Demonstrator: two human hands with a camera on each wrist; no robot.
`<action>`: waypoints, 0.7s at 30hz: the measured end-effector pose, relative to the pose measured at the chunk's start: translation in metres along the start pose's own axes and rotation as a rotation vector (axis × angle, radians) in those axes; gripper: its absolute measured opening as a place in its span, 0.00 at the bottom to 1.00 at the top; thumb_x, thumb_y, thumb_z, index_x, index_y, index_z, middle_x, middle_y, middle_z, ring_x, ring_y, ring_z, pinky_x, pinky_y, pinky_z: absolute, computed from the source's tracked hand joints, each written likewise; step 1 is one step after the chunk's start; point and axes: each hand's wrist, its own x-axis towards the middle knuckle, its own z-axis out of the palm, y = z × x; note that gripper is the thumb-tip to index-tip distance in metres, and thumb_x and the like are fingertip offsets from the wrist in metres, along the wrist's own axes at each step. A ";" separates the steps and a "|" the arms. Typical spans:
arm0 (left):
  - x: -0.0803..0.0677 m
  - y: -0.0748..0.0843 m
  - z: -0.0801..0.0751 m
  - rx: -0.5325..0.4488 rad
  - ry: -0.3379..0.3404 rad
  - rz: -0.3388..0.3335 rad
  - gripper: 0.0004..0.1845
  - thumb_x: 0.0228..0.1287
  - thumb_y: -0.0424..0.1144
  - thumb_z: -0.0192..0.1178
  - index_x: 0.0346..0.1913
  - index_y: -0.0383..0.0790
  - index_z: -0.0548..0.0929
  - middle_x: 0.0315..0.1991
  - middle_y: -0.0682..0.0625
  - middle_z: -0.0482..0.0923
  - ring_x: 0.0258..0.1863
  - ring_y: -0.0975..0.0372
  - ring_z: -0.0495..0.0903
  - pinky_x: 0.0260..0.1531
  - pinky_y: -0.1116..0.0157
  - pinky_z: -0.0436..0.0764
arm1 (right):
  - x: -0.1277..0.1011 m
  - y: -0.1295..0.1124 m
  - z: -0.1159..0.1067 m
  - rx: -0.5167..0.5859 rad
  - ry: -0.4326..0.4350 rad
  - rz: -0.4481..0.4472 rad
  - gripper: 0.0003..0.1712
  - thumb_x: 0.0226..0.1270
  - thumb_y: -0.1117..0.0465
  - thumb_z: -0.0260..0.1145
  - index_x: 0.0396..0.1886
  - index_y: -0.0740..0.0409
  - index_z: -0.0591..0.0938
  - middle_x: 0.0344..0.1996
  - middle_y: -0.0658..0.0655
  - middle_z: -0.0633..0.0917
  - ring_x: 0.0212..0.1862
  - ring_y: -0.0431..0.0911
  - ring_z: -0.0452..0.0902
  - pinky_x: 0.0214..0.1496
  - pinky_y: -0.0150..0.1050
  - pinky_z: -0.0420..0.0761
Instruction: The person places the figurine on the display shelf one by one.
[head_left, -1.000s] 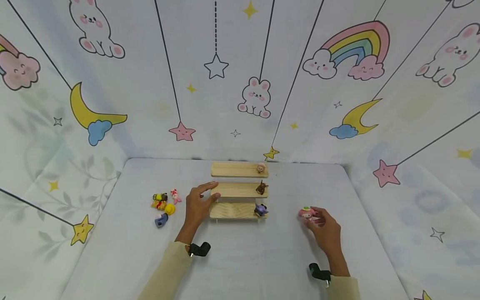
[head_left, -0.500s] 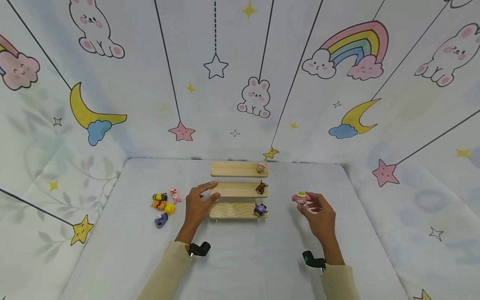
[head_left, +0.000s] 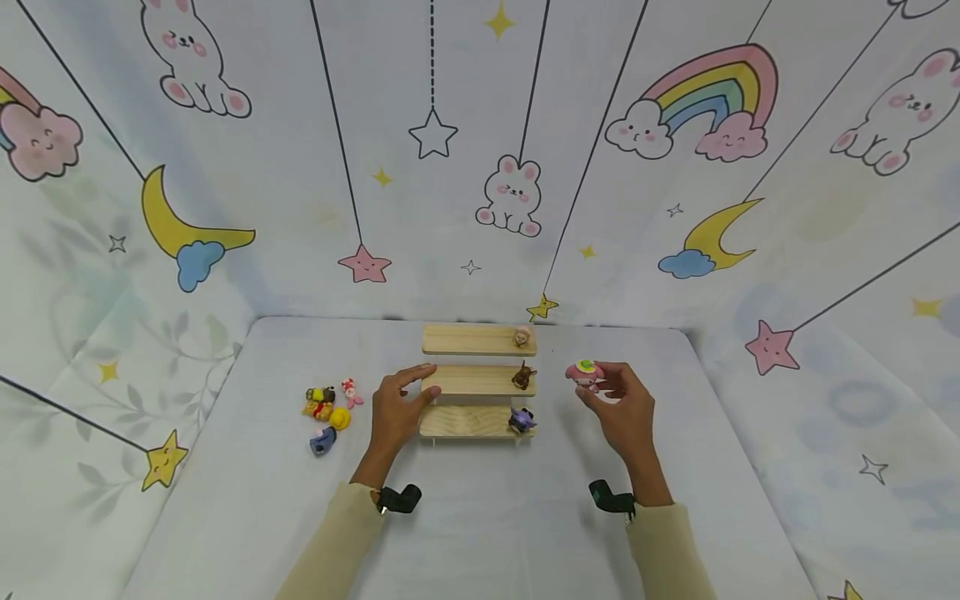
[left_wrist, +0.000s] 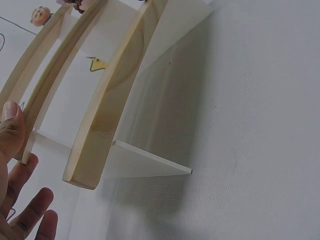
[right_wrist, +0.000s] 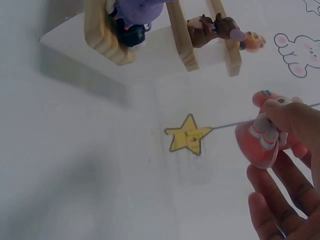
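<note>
Right hand (head_left: 626, 412) pinches the pink toy (head_left: 583, 372) just right of the shelf (head_left: 465, 381), lifted off the table; left hand (head_left: 396, 408), fingers relaxed, steadies the shelf's left end.

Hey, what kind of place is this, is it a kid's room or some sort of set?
Probably a staged play corner rather than a lived-in room: printed cartoon backdrop sheets of rabbits, moons and rainbows wall in a cloth-covered table, which bears a small wooden step shelf and toy figurines.
</note>
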 end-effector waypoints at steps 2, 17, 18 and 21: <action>0.000 0.000 0.000 0.002 -0.001 -0.001 0.23 0.64 0.43 0.77 0.62 0.56 0.89 0.64 0.55 0.86 0.66 0.54 0.77 0.63 0.45 0.77 | 0.003 -0.004 0.003 0.010 -0.003 -0.003 0.30 0.60 0.59 0.84 0.61 0.52 0.82 0.54 0.52 0.88 0.49 0.44 0.83 0.53 0.43 0.80; -0.001 0.002 0.000 0.017 0.001 0.012 0.23 0.65 0.45 0.76 0.62 0.55 0.89 0.64 0.54 0.86 0.66 0.53 0.78 0.62 0.45 0.77 | 0.023 -0.035 0.017 0.081 -0.029 -0.046 0.32 0.63 0.57 0.82 0.65 0.49 0.79 0.57 0.52 0.86 0.53 0.46 0.83 0.56 0.47 0.80; -0.001 0.002 0.000 0.019 0.001 0.014 0.23 0.65 0.45 0.76 0.62 0.55 0.89 0.64 0.54 0.86 0.66 0.53 0.78 0.62 0.45 0.78 | 0.023 -0.037 0.018 0.084 -0.035 -0.052 0.32 0.64 0.56 0.82 0.66 0.48 0.79 0.58 0.53 0.86 0.54 0.47 0.82 0.56 0.46 0.81; -0.001 0.002 -0.001 0.022 0.002 0.016 0.23 0.64 0.44 0.76 0.62 0.55 0.89 0.64 0.54 0.86 0.65 0.53 0.78 0.61 0.45 0.78 | 0.026 -0.042 0.021 0.091 -0.053 -0.072 0.34 0.66 0.56 0.81 0.70 0.45 0.79 0.60 0.54 0.85 0.55 0.47 0.81 0.55 0.41 0.80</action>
